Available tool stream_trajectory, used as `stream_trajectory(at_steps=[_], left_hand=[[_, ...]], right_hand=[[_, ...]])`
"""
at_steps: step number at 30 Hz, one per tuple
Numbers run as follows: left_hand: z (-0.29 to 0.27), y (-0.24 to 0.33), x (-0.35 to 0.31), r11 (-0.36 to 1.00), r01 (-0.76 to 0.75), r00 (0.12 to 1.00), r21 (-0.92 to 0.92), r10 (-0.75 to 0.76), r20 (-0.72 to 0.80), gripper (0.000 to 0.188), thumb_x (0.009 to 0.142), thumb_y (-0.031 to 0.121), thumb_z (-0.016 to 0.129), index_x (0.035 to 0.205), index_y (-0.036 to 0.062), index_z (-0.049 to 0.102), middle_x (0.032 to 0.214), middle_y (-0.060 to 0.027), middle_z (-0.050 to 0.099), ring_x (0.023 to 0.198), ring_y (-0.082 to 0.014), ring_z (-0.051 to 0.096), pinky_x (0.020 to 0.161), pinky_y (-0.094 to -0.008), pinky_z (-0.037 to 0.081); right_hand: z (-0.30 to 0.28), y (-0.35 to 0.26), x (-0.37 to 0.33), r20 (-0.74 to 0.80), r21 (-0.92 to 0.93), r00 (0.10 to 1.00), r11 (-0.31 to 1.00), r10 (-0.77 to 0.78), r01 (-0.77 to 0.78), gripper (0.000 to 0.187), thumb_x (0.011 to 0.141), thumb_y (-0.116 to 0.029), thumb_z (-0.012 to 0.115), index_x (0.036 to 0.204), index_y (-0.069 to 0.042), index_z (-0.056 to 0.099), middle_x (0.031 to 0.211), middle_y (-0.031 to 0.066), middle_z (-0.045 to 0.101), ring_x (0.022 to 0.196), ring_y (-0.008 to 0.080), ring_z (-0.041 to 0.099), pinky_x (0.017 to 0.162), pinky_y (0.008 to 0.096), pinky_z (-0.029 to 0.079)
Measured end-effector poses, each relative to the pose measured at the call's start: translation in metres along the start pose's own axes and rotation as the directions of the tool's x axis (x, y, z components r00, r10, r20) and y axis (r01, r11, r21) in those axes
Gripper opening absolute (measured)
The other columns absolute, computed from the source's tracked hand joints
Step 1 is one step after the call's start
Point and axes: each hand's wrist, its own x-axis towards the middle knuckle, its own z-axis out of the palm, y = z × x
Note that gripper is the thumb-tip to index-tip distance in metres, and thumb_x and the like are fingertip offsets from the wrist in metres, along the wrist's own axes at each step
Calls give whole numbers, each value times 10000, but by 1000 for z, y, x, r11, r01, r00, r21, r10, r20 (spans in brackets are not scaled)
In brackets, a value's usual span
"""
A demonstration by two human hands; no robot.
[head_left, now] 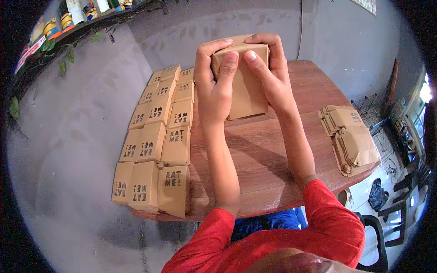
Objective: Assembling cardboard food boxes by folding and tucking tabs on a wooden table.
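Between my two hands, raised over the far part of the table, is a brown cardboard box (248,88). My left hand (217,77) grips its left side, thumb pressed on the near top edge and fingers wrapped over the top. On the right side my right hand (272,73) mirrors that hold, its thumb close to the left thumb. The box's underside and far face are hidden. Rows of folded brown boxes (175,143) with black printing stand along the table's left edge, some stacked against each other.
A pile of flat, unfolded brown box blanks (357,145) lies at the right edge of the wooden table (255,182). Beyond that edge are a dark chair (375,239) and a black bag (378,195) on the tiled floor. A shelf with figurines (68,20) hangs at upper left.
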Motion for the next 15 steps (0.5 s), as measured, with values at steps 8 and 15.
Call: stream_trajectory(at_steps=[8, 15], left_hand=[[4, 6, -2, 981, 176, 984, -79, -176, -1, 674, 956, 500, 620, 1424, 52, 435, 1342, -138, 523, 1242, -237, 492, 1071, -369, 377], [-18, -3, -1, 960, 175, 976, -220, -139, 167, 785, 722, 183, 893, 1362, 51, 460, 1291, -82, 576, 1251, -205, 514, 1052, -341, 428]], right_hand=[[-23, 7, 3, 86, -201, 978, 958, -191, 205, 489, 912, -198, 721, 1306, -30, 484, 1297, 118, 568, 1211, 211, 531, 1044, 343, 404], [-45, -4, 11, 300, -308, 939, 914, -170, 264, 641, 780, -91, 799, 1352, -61, 511, 1326, 83, 591, 1233, 240, 549, 1036, 370, 427]])
